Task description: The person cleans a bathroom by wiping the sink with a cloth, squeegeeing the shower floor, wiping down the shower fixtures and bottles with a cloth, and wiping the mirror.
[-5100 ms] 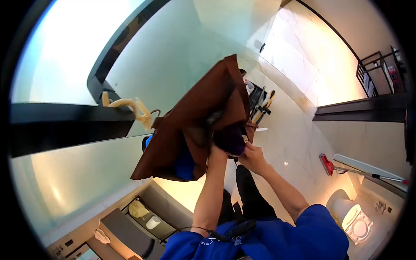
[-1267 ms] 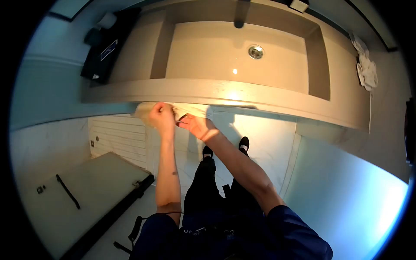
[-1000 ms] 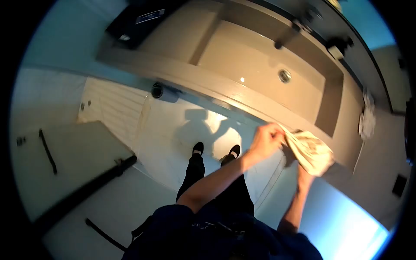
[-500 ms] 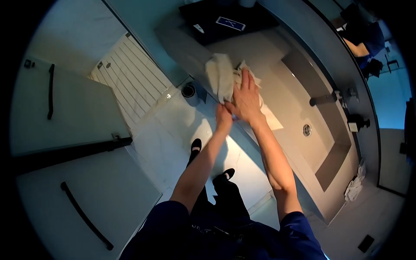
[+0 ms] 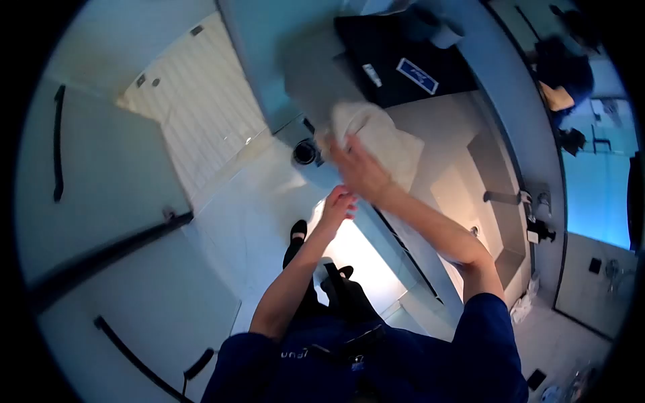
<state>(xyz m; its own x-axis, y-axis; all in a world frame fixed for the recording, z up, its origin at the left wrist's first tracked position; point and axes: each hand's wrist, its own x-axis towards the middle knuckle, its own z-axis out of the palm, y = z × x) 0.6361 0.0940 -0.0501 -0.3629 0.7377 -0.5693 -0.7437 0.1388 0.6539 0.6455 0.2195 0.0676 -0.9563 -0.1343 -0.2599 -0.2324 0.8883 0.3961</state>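
A pale cream towel lies bunched on the counter beside the basin, in a loosely folded heap. Over its near left edge is my right hand, fingers stretched out and touching the cloth; motion blurs them slightly. Lower and to the left, my left hand hovers apart from the towel near the counter's front edge, its fingers loosely bent with nothing visible in them.
A basin with a wall tap lies to the right. Behind the towel, a black tray holds cups and a blue card. A dark-rimmed container stands left of the counter. Glass doors are at left.
The towel has gone from a crumpled bundle to a broader heap. My left hand has come away from it and moved down. My right hand has shifted left and down. The view has turned.
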